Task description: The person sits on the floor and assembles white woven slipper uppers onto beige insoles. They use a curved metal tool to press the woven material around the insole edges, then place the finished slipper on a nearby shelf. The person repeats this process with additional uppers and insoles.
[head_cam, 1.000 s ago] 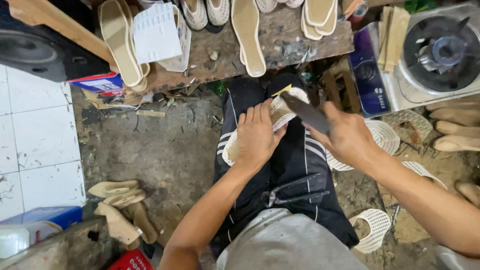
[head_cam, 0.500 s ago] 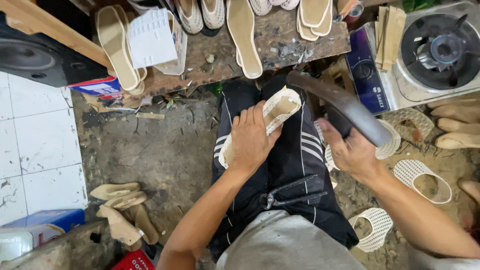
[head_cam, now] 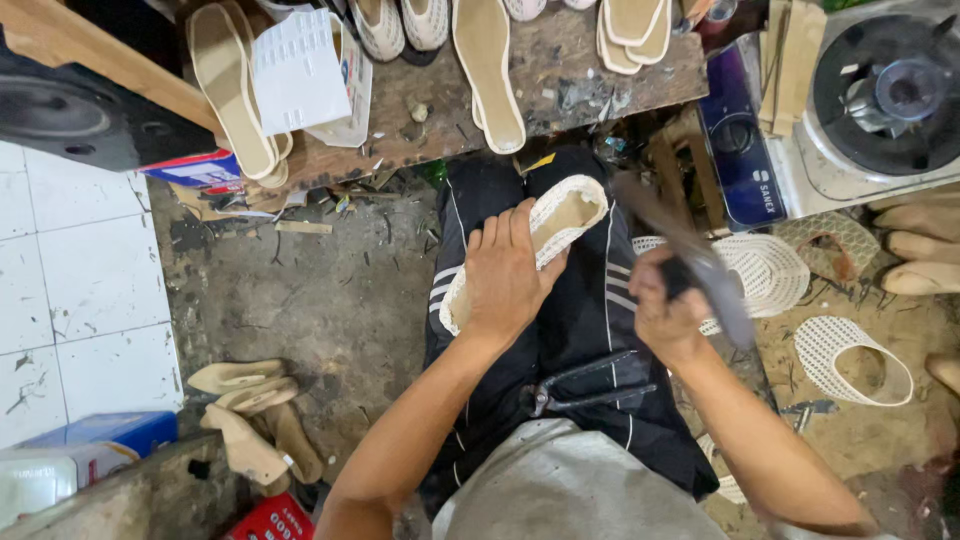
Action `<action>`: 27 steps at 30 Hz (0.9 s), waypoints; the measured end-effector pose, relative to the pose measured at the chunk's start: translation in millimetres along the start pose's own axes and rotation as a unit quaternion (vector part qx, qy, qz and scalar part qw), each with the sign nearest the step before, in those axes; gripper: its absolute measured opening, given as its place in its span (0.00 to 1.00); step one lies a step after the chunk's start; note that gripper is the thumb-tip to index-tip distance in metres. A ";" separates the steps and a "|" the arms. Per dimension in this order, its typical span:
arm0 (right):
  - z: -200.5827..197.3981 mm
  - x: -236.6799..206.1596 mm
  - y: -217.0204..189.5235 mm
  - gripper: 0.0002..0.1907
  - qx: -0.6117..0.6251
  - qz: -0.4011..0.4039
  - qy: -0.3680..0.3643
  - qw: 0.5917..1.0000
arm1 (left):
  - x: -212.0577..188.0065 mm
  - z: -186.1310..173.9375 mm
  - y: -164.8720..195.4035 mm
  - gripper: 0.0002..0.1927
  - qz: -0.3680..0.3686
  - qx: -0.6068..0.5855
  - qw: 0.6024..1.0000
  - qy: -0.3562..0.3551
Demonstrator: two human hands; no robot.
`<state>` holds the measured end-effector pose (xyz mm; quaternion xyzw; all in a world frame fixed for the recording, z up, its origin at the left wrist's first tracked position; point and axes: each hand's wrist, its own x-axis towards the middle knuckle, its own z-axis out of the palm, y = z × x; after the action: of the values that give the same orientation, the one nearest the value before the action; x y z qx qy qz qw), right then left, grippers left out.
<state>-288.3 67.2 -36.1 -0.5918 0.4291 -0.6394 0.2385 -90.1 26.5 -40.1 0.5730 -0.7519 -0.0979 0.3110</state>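
Since 1 second ago the right hand [head_cam: 668, 305], clamped on a dark blade-like tool [head_cam: 690, 262], has lifted off the woven-edged sole [head_cam: 540, 240], which the left hand [head_cam: 505, 275] presses flat, fingers together, suggesting a stroke just finished.

The light is soft and even, like daytime, with no strong shadows. White floor tiles [head_cam: 70, 300] at nine o'clock look brightest. The dark tool [head_cam: 690, 260] at three o'clock is blurry. Edges bend a little. The middle looks sharp.

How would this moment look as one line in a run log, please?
left hand: presses shoe sole flat on lap | right hand: grips dark tool, raised beside sole, apart from it | wooden bench: more soles
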 end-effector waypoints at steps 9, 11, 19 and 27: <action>-2.0 -3.4 -7.1 0.13 0.004 0.044 -0.066 0.997 | -6.8 -2.8 7.5 0.38 0.004 0.033 0.999 -0.034; -4.1 7.4 -12.8 0.11 -0.208 0.130 -0.178 0.953 | -6.6 2.0 11.3 0.39 0.000 0.053 0.998 -0.033; -10.8 -7.7 -15.2 0.09 -0.194 0.003 -0.120 0.974 | -13.7 7.0 10.6 0.38 0.009 0.088 0.996 -0.027; -15.5 35.8 1.4 0.12 -0.117 0.306 -0.084 0.941 | 6.0 -3.2 13.3 0.35 0.019 -0.042 0.984 -0.171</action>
<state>-310.1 41.5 -16.4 -0.5076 0.6397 -0.4287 0.3864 -99.8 25.9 -28.8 0.5201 -0.7997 -0.2204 0.2037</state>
